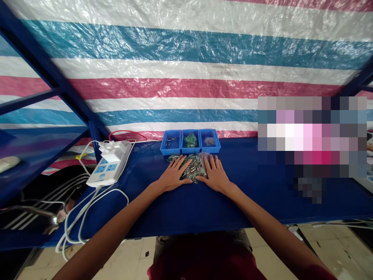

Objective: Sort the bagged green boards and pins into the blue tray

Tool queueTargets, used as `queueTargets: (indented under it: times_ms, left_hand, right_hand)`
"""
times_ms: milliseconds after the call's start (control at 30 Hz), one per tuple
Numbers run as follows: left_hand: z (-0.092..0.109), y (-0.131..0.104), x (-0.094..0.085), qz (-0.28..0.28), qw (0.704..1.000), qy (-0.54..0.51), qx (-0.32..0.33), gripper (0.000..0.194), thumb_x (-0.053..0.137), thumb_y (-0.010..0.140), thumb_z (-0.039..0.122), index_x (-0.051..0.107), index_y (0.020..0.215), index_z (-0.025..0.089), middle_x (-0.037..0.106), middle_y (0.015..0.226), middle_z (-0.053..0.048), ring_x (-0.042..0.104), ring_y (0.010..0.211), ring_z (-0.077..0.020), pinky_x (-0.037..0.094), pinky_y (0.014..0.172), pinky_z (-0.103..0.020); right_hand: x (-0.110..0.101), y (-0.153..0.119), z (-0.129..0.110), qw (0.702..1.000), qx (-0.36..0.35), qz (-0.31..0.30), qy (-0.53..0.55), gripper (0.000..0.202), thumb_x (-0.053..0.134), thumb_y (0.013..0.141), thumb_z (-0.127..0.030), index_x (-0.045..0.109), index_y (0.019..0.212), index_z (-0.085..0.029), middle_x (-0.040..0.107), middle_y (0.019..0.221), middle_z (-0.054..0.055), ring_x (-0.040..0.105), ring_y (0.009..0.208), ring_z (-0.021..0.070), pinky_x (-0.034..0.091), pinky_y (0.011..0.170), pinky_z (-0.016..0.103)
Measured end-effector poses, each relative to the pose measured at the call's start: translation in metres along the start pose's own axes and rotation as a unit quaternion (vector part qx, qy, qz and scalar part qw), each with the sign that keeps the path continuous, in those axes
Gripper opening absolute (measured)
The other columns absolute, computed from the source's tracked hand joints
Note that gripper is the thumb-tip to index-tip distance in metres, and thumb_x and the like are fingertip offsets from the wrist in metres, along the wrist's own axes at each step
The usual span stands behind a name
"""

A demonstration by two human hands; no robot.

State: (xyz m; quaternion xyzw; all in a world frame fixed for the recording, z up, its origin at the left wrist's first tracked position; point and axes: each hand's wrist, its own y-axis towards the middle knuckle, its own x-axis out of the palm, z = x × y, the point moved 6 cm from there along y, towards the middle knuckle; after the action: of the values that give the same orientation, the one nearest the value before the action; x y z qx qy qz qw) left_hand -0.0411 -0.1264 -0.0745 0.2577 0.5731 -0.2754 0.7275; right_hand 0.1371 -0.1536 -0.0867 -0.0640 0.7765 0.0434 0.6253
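Note:
On the blue table lies a heap of small metal pins or screws (pixel 194 168) on green and clear plastic bags. My left hand (pixel 175 175) rests flat on the heap's left side, fingers spread. Across from it, my right hand (pixel 216 174) lies palm down on the right side, fingers also apart. Just behind the heap stand three blue bins in a row. The left bin (pixel 171 151) holds a few metal pieces, the middle bin (pixel 190 150) a green plastic bag, and the right bin (pixel 210 149) small clear or pale pieces. What lies under my palms is hidden.
A white power strip (pixel 109 171) with plugged-in chargers sits on the table (pixel 186 210) at the left, its white cables (pixel 84 210) looping over the front edge. Striped plastic sheeting (pixel 175 70) hangs behind. A blurred-out patch (pixel 311 136) covers the right. Blue metal frame bars (pixel 70 101) rise at the left.

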Motion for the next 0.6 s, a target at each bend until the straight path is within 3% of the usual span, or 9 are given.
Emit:
queueTargets:
  times_ms: [200, 367, 500, 600]
  left_hand:
    - [-0.001, -0.001, -0.001, 0.016, 1.000, -0.006, 0.007, 0.092, 0.042, 0.082, 0.075, 0.014, 0.155, 0.025, 0.016, 0.161, -0.011, 0.012, 0.148, -0.0330, 0.014, 0.119, -0.050]
    - [0.001, -0.004, -0.004, 0.015, 1.000, 0.000, 0.003, 0.093, 0.040, 0.081, 0.077, 0.014, 0.155, 0.026, 0.014, 0.161, -0.010, 0.008, 0.148, -0.0339, 0.008, 0.119, -0.053]
    - [0.002, -0.006, -0.007, 0.018, 1.000, -0.002, 0.001, 0.093, 0.039, 0.081, 0.078, 0.015, 0.155, 0.027, 0.013, 0.161, -0.010, 0.007, 0.148, -0.0350, 0.007, 0.118, -0.054]
    - [0.002, -0.007, -0.008, 0.019, 1.000, -0.006, 0.007, 0.091, 0.038, 0.082, 0.077, 0.015, 0.155, 0.027, 0.013, 0.162, -0.009, 0.008, 0.148, -0.0345, 0.006, 0.119, -0.054]
  right_hand:
    - [-0.003, -0.001, 0.004, 1.000, 0.000, 0.006, 0.019, 0.104, 0.036, 0.078, -0.082, 0.009, 0.156, -0.018, 0.008, 0.162, 0.013, 0.003, 0.148, 0.0345, 0.012, 0.118, 0.051]
    - [-0.013, -0.004, 0.005, 0.997, 0.014, 0.020, 0.077, 0.100, 0.041, 0.079, -0.078, 0.017, 0.155, -0.017, 0.014, 0.161, 0.014, 0.011, 0.148, 0.0333, 0.018, 0.117, 0.049]
    - [-0.030, -0.004, 0.012, 0.985, 0.038, 0.108, 0.131, 0.071, 0.037, 0.092, -0.058, 0.036, 0.148, -0.014, 0.037, 0.152, 0.016, 0.034, 0.140, 0.0316, 0.031, 0.110, 0.047]
    - [-0.044, -0.002, 0.021, 0.976, 0.058, 0.159, 0.135, 0.047, 0.041, 0.093, -0.036, 0.055, 0.132, -0.014, 0.056, 0.132, 0.016, 0.052, 0.122, 0.0304, 0.042, 0.100, 0.044]
